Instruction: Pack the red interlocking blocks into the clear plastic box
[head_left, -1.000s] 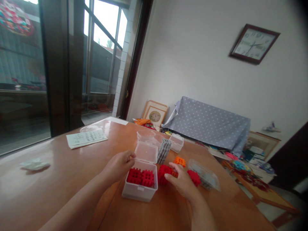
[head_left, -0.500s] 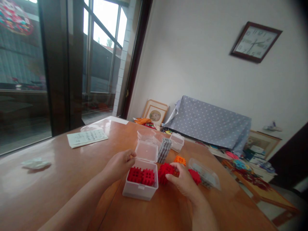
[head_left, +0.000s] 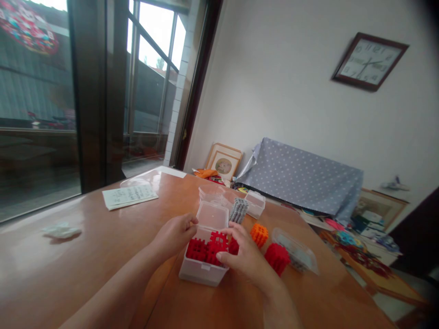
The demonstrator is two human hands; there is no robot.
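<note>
Left hand (head_left: 175, 234): rests against the left side of the clear box (head_left: 203, 269), fingers curled at the hinge where the open lid (head_left: 212, 215) stands up; it steadies the box and holds nothing else

Right hand (head_left: 242, 257): grasps a red block (head_left: 218, 239) between thumb and fingers, at the right rim of the box. The block is held above the box opening, touching or just over the red blocks (head_left: 196, 250) already inside; which cannot be told

Box: stands on the wooden table (head_left: 85, 246), directly in front of the person, lid tilted back

Near the right hand:
- a second red stack (head_left: 276, 257) lies on the table just right of the wrist
- an orange block (head_left: 259, 234) lies beyond it
- a clear lid (head_left: 295, 251) lies flat at the right
- a grey stack (head_left: 238, 210) leans behind the box, beside a small clear box (head_left: 255, 204)

Further off: a paper sheet (head_left: 129, 196) at the far left of the table, a crumpled white wrapper (head_left: 61, 230) near the left edge, a wall clock (head_left: 370, 61) on the wall
</note>
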